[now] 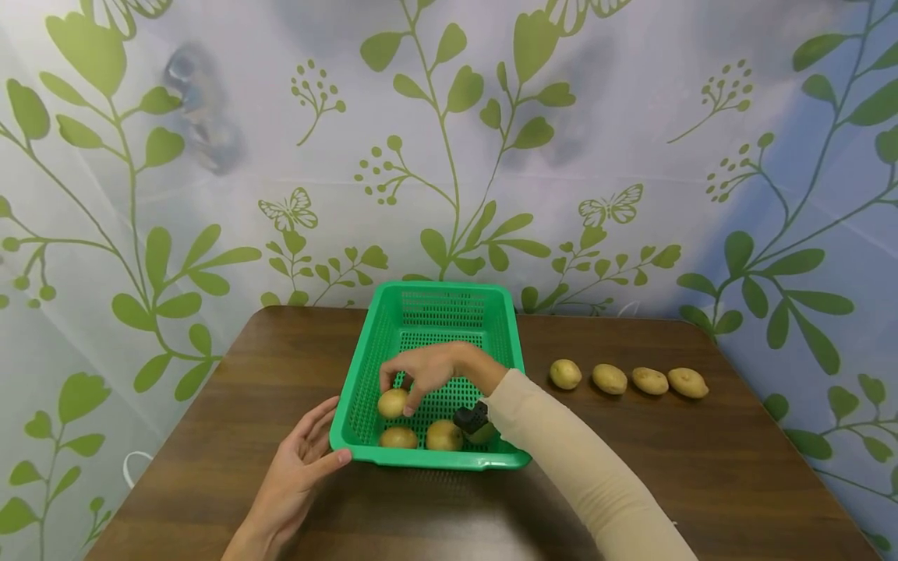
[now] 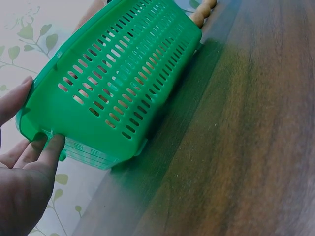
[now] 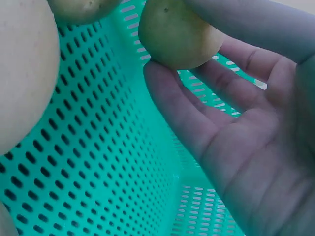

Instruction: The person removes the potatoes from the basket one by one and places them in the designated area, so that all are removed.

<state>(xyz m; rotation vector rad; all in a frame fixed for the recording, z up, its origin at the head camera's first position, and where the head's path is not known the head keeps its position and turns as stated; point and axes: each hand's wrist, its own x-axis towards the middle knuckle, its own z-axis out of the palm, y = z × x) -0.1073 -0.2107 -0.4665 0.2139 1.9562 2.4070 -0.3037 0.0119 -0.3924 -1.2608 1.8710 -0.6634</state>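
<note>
A green plastic basket (image 1: 515, 343) with slotted walls stands on the table. My left hand (image 1: 298, 460) grips its near left corner, thumb on the rim and fingers against the outside. The left wrist view shows that hand (image 2: 29, 162) holding the basket (image 2: 93, 118) by its rim. Inside the basket, my right hand (image 1: 428, 372) pinches a potato (image 1: 392, 403) between thumb and fingers. In the right wrist view the fingers curl about this potato (image 3: 174, 37). Along the basket's near side lie a potato (image 1: 398, 438), another potato (image 1: 444, 435) and a third potato (image 1: 481, 434), partly hidden by the right wrist's black camera.
To the right of the basket, several potatoes (image 1: 609, 379) lie in a row on the brown wooden table (image 1: 701, 467). A white cloth with green leaf patterns (image 1: 491, 156) hangs behind the table. My right sleeve (image 1: 582, 460) crosses the basket's right rim.
</note>
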